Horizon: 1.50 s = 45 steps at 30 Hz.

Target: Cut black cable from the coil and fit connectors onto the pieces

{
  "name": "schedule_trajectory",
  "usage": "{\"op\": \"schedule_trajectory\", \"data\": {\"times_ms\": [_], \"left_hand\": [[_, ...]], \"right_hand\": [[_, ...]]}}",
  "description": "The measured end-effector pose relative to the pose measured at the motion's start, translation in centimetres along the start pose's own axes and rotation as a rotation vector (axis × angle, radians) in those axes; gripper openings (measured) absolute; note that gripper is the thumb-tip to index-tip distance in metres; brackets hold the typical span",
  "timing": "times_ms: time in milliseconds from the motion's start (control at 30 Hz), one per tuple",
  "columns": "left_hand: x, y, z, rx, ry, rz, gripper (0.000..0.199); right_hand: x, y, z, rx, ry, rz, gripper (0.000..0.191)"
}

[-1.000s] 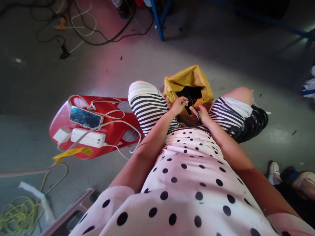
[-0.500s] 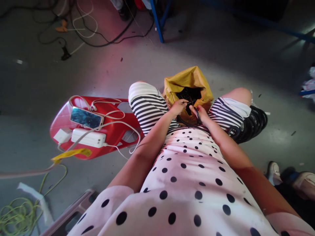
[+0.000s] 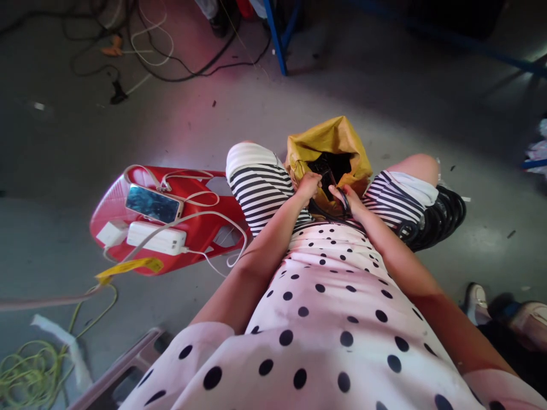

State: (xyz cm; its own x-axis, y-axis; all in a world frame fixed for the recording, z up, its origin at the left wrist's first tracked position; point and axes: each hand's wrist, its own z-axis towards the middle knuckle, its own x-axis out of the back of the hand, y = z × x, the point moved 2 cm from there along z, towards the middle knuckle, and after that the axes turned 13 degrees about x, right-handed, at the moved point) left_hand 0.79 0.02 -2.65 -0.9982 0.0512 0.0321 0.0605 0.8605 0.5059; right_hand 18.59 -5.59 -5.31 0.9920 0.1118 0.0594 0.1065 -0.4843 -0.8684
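Between my knees stands a yellow woven sack point(image 3: 314, 147) with its mouth open and dark pieces inside. My left hand point(image 3: 308, 188) is closed at the sack's near left rim, its fingers curled in; whatever they hold is too small to make out. Just to its right, my right hand point(image 3: 349, 199) is wrapped on a black cable point(image 3: 344, 200), which bends over the palm and runs across my lap. The thumb and fingertips point toward the sack's opening. A bundle of black coils point(image 3: 447, 219) lies beside my right knee.
On my left, a red plastic stool point(image 3: 196, 225) carries a phone point(image 3: 152, 204), a white power bank point(image 3: 156, 238) and white cords. Yellow-green cord point(image 3: 32, 373) is heaped on the floor. A blue metal leg point(image 3: 277, 42) and loose cables point(image 3: 188, 74) are ahead. Another person's shoes point(image 3: 476, 302) are at right.
The fingers of my left hand have curled in and drawn slightly back from my right hand. My right hand stays on the black cable. The whole view has shifted slightly.
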Motion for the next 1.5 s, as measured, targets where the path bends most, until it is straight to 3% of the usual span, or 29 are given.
{"op": "schedule_trajectory", "data": {"times_ms": [300, 1167, 1500], "left_hand": [[-0.3, 0.6, -1.7, -0.002, -0.029, 0.022, 0.025], [-0.3, 0.1, -0.7, -0.055, -0.035, 0.029, 0.024], [-0.3, 0.3, -0.6, -0.060, -0.134, 0.094, 0.027]], "right_hand": [[0.2, -0.2, -0.4, 0.041, -0.063, -0.033, 0.082], [0.7, -0.9, -0.4, 0.057, -0.068, -0.220, 0.079], [0.6, -0.1, -0.1, 0.053, -0.058, -0.218, 0.082]]}}
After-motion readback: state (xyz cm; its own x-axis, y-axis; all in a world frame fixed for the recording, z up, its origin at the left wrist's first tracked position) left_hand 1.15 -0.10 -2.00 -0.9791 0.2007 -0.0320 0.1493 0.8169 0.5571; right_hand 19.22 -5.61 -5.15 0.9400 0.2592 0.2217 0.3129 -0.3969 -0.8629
